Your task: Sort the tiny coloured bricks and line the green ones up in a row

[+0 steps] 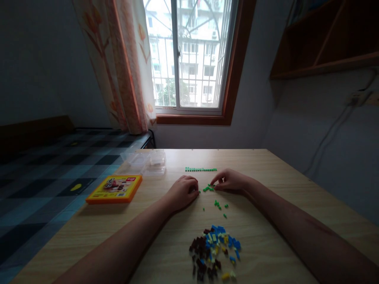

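Note:
My left hand (184, 192) rests on the table with its fingers curled in and thumb and forefinger together. A tiny green toy brick (199, 192) shows at its fingertips. Across from it, my right hand (231, 180) reaches down with thumb and forefinger slightly apart, touching the edge of a small heap of green bricks (208, 189). Several more loose green bricks (217, 204) lie closer to me. Beyond both hands runs a straight row of green bricks (201, 169), sorted side by side.
A mixed pile of brown, blue, yellow and cream bricks (214, 248) lies nearest me on the wooden table (281, 236). At left are a yellow-orange box (115, 189) and clear plastic containers (145, 161). A checked bed (38, 189) adjoins the table's left side.

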### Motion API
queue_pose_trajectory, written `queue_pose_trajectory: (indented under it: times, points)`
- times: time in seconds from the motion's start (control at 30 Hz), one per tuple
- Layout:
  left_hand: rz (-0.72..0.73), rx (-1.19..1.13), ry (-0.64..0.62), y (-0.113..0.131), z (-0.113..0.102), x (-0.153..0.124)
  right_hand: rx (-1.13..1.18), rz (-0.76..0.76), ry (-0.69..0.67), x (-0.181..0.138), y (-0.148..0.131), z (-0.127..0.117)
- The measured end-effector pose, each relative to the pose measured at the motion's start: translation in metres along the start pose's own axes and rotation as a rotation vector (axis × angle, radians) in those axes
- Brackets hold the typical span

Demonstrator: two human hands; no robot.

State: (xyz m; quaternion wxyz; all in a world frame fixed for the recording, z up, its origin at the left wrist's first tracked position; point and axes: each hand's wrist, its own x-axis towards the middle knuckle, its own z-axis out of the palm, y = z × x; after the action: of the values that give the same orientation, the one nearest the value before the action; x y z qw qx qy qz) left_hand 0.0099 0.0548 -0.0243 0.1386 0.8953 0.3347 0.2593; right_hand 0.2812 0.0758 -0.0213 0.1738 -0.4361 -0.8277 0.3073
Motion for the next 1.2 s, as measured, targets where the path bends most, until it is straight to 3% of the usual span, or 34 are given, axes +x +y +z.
queue_pose_trajectory:
  times: [0.23, 0.5, 0.77, 0.97, 1.2]
  points:
    - [0.015, -0.005, 0.007, -0.001, 0.001, 0.000, 0.059, 0.006, 0.043, 0.001, 0.002, 0.003]
    - [0.011, -0.007, 0.012, -0.001, 0.001, -0.001, 0.216, 0.141, 0.036, -0.003, 0.011, -0.006]
    - [0.004, -0.011, 0.001, -0.001, 0.000, 0.000, 0.337, 0.235, 0.121, -0.010, 0.024, -0.010]
    - [0.015, -0.011, -0.001, -0.002, 0.000, -0.001, 0.280, 0.159, 0.276, -0.009, 0.033, -0.006]
    - [0.013, -0.006, -0.002, -0.001, -0.001, -0.001, 0.217, 0.113, 0.262, -0.005, 0.041, -0.008]
